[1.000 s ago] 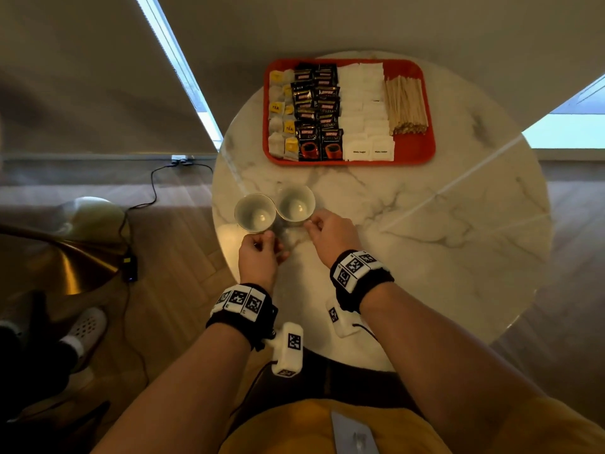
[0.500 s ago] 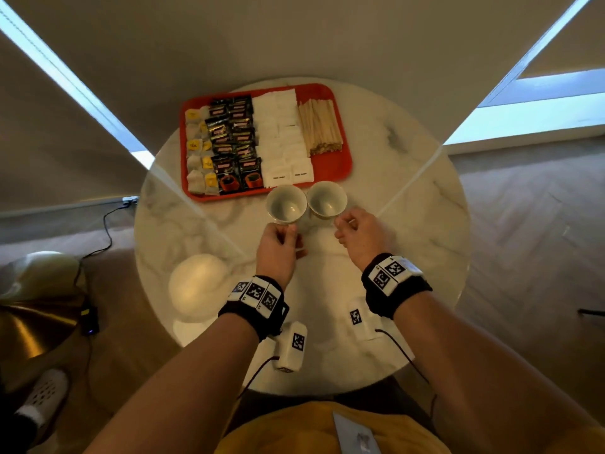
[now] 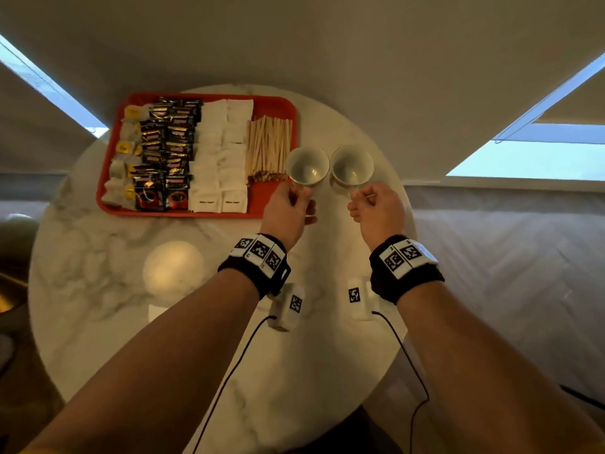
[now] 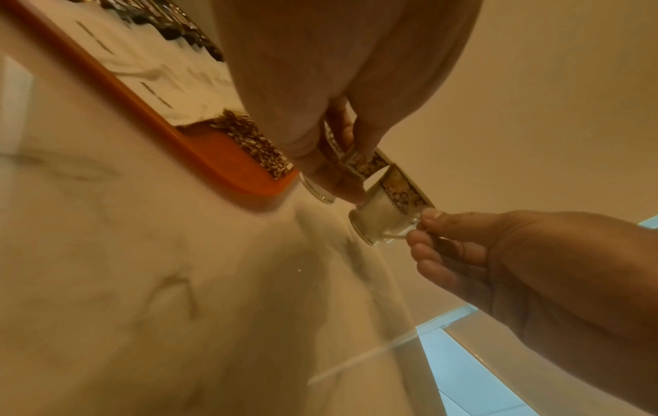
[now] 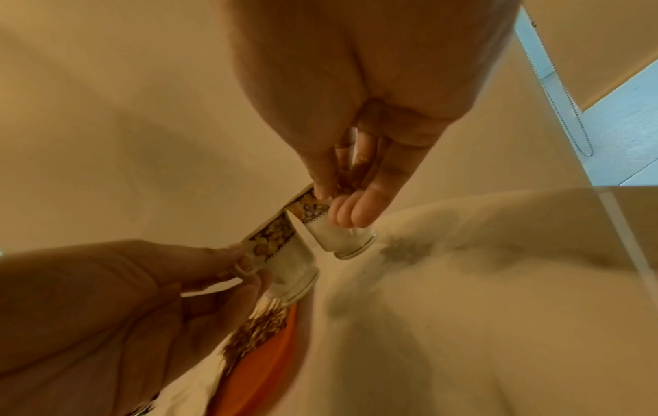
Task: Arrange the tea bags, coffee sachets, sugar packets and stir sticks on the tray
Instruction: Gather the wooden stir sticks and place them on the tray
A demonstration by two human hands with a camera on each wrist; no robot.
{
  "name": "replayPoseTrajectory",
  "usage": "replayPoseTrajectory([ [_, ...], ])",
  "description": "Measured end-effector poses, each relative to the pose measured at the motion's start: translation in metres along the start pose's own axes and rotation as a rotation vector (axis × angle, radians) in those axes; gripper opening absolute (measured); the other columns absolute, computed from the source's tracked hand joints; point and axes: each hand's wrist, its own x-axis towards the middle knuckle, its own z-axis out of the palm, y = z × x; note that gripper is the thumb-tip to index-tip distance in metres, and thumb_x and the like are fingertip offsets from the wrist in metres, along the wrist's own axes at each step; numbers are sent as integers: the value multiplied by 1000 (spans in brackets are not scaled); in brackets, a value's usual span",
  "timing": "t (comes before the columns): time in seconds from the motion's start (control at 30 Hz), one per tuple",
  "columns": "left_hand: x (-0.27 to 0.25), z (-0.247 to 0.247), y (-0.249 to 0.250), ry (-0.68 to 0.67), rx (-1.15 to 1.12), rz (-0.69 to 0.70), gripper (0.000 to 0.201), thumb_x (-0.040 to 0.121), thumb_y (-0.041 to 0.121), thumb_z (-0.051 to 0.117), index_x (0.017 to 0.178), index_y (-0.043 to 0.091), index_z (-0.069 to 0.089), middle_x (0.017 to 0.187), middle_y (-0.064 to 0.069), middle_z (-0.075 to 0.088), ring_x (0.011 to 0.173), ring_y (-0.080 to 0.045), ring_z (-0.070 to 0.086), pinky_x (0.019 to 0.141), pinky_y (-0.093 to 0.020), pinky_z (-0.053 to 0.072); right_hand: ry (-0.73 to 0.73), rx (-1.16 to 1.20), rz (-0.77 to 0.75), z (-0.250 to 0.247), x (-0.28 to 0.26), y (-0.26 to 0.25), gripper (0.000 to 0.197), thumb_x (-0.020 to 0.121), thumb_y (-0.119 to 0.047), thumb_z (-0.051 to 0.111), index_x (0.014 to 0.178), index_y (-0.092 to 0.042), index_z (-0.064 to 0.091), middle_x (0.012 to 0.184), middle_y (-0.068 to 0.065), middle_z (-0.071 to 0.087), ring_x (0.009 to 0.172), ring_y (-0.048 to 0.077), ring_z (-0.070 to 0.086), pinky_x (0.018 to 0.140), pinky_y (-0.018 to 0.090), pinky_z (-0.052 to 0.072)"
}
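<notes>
A red tray (image 3: 275,209) at the table's far left holds tea bags (image 3: 122,158), dark coffee sachets (image 3: 167,149), white sugar packets (image 3: 222,152) and a bundle of wooden stir sticks (image 3: 268,145), all in rows. Just right of the tray, my left hand (image 3: 296,194) pinches the handle of a small white cup (image 3: 307,167) with a patterned band. My right hand (image 3: 363,198) pinches the handle of a matching cup (image 3: 352,165) beside it. Both cups (image 5: 338,233) hang tilted a little above the marble, almost touching. The left hand's cup (image 5: 284,264) is over the tray's right corner (image 4: 249,183).
The round marble table (image 3: 294,371) has its right edge (image 3: 404,244) close to my right hand. A lamp's bright reflection (image 3: 173,270) shows on the top. A wall (image 3: 327,44) stands right behind the table and tray. Wrist cables (image 3: 409,355) trail over the near edge.
Both hands have carried the two cups to the right and farther away, from in front of the tray to beside its right edge. My head view has swung too.
</notes>
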Motion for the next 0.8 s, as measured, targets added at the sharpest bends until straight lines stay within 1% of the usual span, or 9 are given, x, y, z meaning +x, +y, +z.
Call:
replayPoseTrajectory([
  [0.07, 15, 13, 2, 25, 23, 13, 20, 104, 25, 56, 112, 7, 56, 103, -10, 70, 92, -19, 72, 77, -31, 63, -21, -5, -3, -6, 20, 1, 13, 99, -15, 60, 93, -5, 66, 83, 8, 73, 74, 15, 68, 61, 11, 52],
  [0.13, 29, 24, 1, 37, 50, 18, 22, 104, 25, 55, 113, 5, 56, 103, -10, 70, 92, -19, 72, 76, -30, 63, -41, 1, 2, -7, 38, 6, 14, 99, -12, 59, 95, -1, 65, 85, 11, 73, 73, 16, 67, 59, 9, 52],
  [0.2, 40, 31, -2, 42, 55, 6, 23, 105, 25, 55, 114, 4, 55, 103, -10, 70, 92, -20, 72, 76, -30, 63, -53, 19, 15, -2, 52, 10, 12, 99, -10, 58, 93, -1, 64, 83, 12, 73, 75, 21, 69, 65, 17, 57],
  [0.3, 54, 38, -2, 58, 55, -4, 24, 105, 26, 54, 117, 5, 56, 102, -9, 70, 91, -19, 72, 74, -28, 63, -56, 33, 19, 6, 69, 15, 14, 97, -11, 61, 84, -10, 64, 78, 8, 73, 77, 26, 72, 76, 38, 62],
  [0.4, 64, 41, -2, 60, 63, 2, 25, 105, 26, 54, 120, 6, 56, 104, -9, 70, 92, -19, 72, 74, -28, 63, -60, 26, 16, 11, 80, 16, 18, 96, -14, 63, 79, -17, 63, 76, 5, 72, 75, 23, 72, 77, 43, 62],
  [0.53, 73, 39, -2, 72, 92, -4, 22, 105, 27, 53, 115, 7, 56, 103, -7, 70, 94, -20, 72, 77, -30, 63, -72, 45, 19, 16, 87, 15, 11, 97, -14, 63, 88, -9, 66, 79, 5, 72, 78, 22, 72, 79, 40, 62],
  [0.63, 77, 37, -1, 86, 134, 12, 20, 105, 29, 53, 112, 10, 56, 101, -5, 70, 92, -18, 72, 77, -31, 63, -80, 50, 5, 19, 89, 16, 9, 98, -15, 63, 93, -9, 67, 80, 3, 72, 78, 18, 71, 79, 34, 61],
  [0.73, 78, 38, 0, 130, 198, 32, 16, 105, 29, 53, 107, 14, 55, 96, 0, 70, 88, -15, 71, 78, -31, 62, -90, 53, 2, 23, 90, 19, 7, 98, -16, 63, 93, -12, 66, 80, 0, 71, 74, 13, 69, 74, 28, 61],
  [0.8, 80, 37, 1, 166, 246, 39, 17, 105, 31, 53, 106, 15, 57, 94, 2, 71, 87, -15, 71, 80, -32, 62, -88, 74, 9, 24, 91, 20, 5, 98, -14, 63, 95, -10, 65, 81, 0, 69, 72, 10, 67, 69, 19, 57],
])
